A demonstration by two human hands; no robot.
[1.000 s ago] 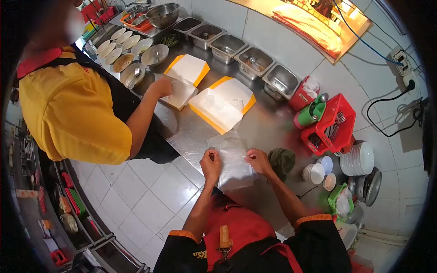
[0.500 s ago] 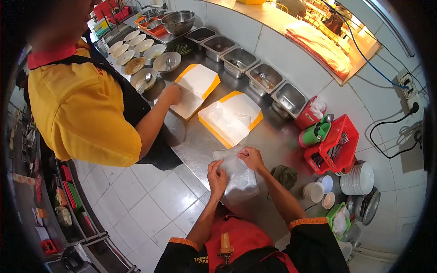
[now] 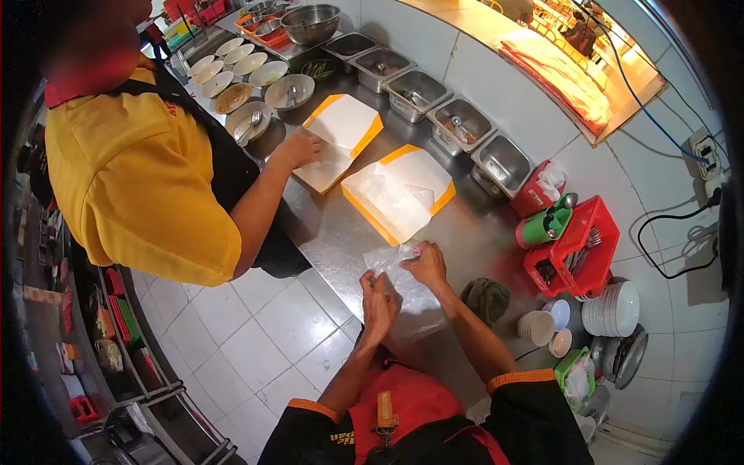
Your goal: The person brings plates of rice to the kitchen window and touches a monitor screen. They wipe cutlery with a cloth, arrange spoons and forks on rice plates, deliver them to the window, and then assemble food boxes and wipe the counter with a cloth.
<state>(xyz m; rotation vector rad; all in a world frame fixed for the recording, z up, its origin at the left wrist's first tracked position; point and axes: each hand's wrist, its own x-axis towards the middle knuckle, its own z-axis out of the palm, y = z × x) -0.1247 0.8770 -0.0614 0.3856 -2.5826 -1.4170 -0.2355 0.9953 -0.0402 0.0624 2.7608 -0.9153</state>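
A clear plastic bag (image 3: 415, 314) lies over the steel table's front edge, its upper end raised between my hands. My left hand (image 3: 379, 307) is closed on the bag's left side, fingers bent. With thumb and fingers pinched, my right hand (image 3: 426, 266) grips the bag's upper right part. Just beyond them rests an open white and yellow box (image 3: 399, 194) with a clear sheet inside. A second such box (image 3: 341, 128) stands to its left, and a co-worker's hand (image 3: 298, 149) touches the sheet in it.
The co-worker (image 3: 147, 178) in yellow stands at the left. Bowls (image 3: 291, 91) and metal pans (image 3: 461, 124) line the back. On the right are a red cutlery basket (image 3: 577, 248), a dark cloth (image 3: 487, 301), cups (image 3: 536, 328) and stacked plates (image 3: 612, 308).
My hands have come closer together and lifted the bag's upper end, which is now bunched between them. The co-worker's hand has shifted slightly over the left box.
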